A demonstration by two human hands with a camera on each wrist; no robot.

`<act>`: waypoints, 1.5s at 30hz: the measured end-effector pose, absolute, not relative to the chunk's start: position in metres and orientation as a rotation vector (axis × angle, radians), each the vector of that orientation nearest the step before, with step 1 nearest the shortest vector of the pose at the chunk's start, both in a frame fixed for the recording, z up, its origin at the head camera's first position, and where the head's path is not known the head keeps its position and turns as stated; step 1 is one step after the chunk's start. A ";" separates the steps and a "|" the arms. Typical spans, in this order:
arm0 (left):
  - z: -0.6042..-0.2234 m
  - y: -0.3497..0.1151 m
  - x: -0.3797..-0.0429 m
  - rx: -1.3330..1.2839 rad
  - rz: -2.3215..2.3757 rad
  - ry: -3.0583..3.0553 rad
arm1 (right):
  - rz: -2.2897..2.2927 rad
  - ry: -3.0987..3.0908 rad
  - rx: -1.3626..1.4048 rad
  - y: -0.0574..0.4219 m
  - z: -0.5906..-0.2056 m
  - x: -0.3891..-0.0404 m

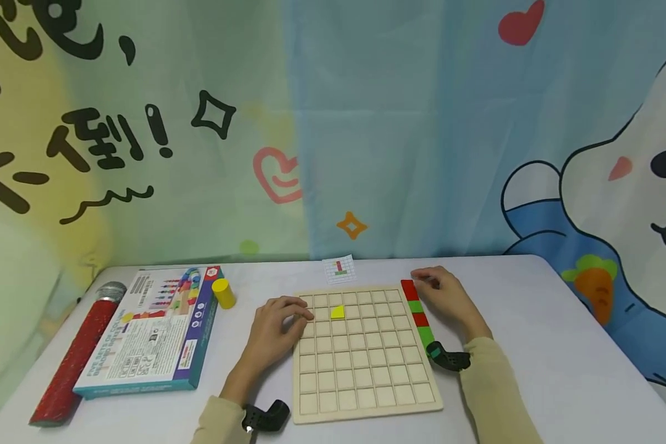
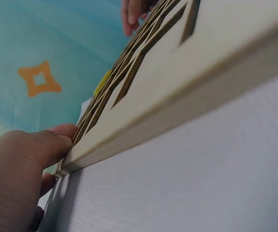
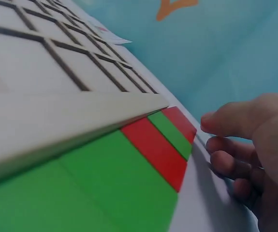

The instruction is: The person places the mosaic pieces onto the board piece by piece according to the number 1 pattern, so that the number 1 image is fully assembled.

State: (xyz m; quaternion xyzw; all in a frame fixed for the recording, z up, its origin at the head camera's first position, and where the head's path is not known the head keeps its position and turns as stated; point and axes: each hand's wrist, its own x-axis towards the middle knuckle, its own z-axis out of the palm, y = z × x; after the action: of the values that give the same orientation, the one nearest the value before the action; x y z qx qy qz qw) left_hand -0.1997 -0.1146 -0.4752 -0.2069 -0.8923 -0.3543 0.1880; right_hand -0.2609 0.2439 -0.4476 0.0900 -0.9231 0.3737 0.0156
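Observation:
A wooden grid board lies on the table, with a yellow square tile in one upper-left cell. My left hand holds the board's upper left edge; in the left wrist view, its thumb sits on the rim and other fingers show below the edge. Red and green tiles line the board's right side, a red tile at the far end and a green tile closer in. Beside the far red tile hovers my right hand, fingers loosely bent and nothing between them.
Behind the board lies a small pattern card with a coloured figure on a grid. To the left are a flat printed box, a yellow cylinder and a red tube with a silvery end. A printed curtain hangs behind the table.

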 end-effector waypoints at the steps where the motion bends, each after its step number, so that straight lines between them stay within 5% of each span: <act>1: -0.476 -0.114 -0.199 -0.581 -1.003 -2.506 | 1.159 -2.872 0.276 0.243 -0.447 -0.261; 45: -0.474 -0.113 -0.197 -0.556 -1.016 -2.523 | 1.395 -2.816 0.340 0.230 -0.437 -0.259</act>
State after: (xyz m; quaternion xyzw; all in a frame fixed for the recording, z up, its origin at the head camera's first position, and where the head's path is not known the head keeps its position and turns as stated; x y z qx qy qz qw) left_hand -0.1969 -0.1131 -0.4739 -0.1968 -0.8938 -0.3598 0.1816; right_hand -0.2592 0.2296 -0.4375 0.1074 -0.8909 0.4412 -0.0097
